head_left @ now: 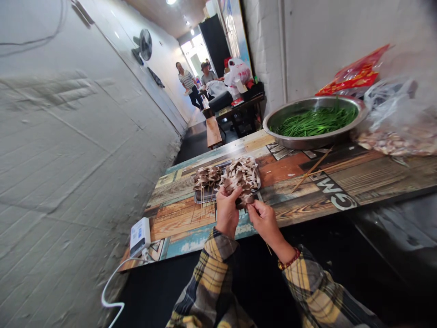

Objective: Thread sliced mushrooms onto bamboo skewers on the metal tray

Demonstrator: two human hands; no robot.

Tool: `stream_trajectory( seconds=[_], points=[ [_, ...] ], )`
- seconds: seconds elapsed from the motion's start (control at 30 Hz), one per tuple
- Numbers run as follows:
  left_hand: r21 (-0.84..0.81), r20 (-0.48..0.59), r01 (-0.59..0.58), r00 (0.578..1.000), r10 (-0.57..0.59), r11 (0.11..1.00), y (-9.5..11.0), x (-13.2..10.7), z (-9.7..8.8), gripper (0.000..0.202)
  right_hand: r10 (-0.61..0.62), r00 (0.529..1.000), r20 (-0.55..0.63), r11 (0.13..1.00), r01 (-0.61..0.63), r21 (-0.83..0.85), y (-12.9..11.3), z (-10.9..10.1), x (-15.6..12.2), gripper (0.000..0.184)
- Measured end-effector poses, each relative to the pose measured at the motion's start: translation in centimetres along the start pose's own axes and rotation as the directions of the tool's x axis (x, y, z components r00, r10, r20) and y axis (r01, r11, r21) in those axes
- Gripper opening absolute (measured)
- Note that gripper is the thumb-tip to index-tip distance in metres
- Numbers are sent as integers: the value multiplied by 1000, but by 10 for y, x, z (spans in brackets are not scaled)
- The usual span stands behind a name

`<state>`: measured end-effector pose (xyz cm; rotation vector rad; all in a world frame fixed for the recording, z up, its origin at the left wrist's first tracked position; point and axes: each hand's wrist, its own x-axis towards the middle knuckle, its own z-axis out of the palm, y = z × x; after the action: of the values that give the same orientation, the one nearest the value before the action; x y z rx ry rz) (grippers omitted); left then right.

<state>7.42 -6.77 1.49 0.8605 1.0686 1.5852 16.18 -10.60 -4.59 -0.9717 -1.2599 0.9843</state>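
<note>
My left hand (pixel 228 212) is closed on grey-brown oyster mushroom pieces (pixel 246 198), thumb on top, at the near side of the tray. Just right of it, my right hand (pixel 266 223) pinches a thin wooden skewer (pixel 269 248), whose lower end sticks out beneath the hand. The skewer's upper part is hidden among the mushrooms. Beyond my hands, a pile of torn oyster mushrooms (pixel 244 169) lies on the metal tray (pixel 198 198). Threaded mushroom skewers (pixel 206 175) rest at the tray's left, their bare sticks pointing towards me.
A steel basin (pixel 307 142) of green chives (pixel 316 122) stands at the right, beside a clear bag of pale food pieces (pixel 398 139) and a red packet (pixel 358 73). Loose skewers (pixel 312 169) lie before it. A white corded device (pixel 140 237) sits front left. People (pixel 187 82) are far behind.
</note>
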Motion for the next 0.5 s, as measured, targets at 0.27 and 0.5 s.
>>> stream_trajectory(
  seconds=[0.27, 0.5],
  points=[
    [30, 106, 49, 993, -52, 998, 8, 0, -2, 42, 24, 1000, -6, 1000, -24, 18, 5, 1, -2, 33],
    [29, 97, -11, 995, 9, 1000, 15, 10, -8, 31, 21, 999, 25, 1000, -21, -16, -2, -1, -3, 33]
  ],
)
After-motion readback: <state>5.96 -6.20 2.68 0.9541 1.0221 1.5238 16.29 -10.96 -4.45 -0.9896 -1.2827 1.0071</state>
